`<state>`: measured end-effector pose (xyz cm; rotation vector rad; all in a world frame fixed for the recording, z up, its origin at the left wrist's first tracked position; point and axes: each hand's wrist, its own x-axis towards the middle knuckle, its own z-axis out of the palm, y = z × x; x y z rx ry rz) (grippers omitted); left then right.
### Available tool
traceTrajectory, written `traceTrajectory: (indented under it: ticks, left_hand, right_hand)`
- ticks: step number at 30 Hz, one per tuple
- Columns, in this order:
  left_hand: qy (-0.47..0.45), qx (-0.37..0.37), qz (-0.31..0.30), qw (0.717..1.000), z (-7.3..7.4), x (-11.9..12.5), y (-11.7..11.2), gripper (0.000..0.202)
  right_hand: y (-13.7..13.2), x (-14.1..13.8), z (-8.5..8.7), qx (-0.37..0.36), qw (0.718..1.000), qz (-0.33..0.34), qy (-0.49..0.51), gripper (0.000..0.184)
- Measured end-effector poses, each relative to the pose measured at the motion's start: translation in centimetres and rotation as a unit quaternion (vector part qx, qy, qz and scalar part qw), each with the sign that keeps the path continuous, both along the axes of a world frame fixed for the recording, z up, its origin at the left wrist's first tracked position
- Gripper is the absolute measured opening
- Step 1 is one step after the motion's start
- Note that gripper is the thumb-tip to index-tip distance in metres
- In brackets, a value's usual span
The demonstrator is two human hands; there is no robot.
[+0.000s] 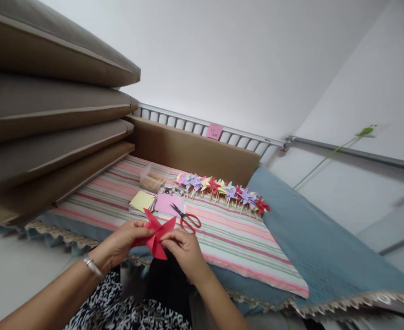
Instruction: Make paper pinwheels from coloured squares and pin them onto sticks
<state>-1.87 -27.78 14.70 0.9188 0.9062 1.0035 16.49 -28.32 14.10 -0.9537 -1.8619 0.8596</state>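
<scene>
A red paper pinwheel [156, 234] with folded blades is held up between my two hands, above the front edge of the striped cloth. My left hand [133, 236] pinches its left side with thumb and fingers. At the lower right of its centre, the fingertips of my right hand [183, 250] close on the paper; whether a pin or stick is there is hidden. Just beyond my right hand lie scissors [190, 221] with red handles, blades apart. Behind the pinwheel are a pink paper stack [169, 203] and a yellow paper stack [142, 201].
Finished pinwheels on sticks [227, 190] lie in a row at the back right. A clear plastic box [152, 178] holds thin yellowish pieces. Stacked brown cushions [50, 110] rise on the left. A brown board [188, 146] and metal rail stand behind the striped cloth [243, 250].
</scene>
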Motion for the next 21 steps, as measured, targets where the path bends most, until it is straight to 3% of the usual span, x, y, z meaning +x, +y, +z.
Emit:
traceTrajectory:
  ticks: [4,21]
  left_hand:
    - [0.016,0.017,0.019,1.0,-0.5,0.4,0.0,0.018]
    - [0.06,0.047,0.032,0.997,-0.5,0.8,-0.1,0.018]
  right_hand:
    - [0.3,-1.0,-0.4,-0.054,0.996,-0.043,0.048,0.01]
    - [0.7,-2.1,-0.6,-0.076,0.989,-0.123,0.04,0.008]
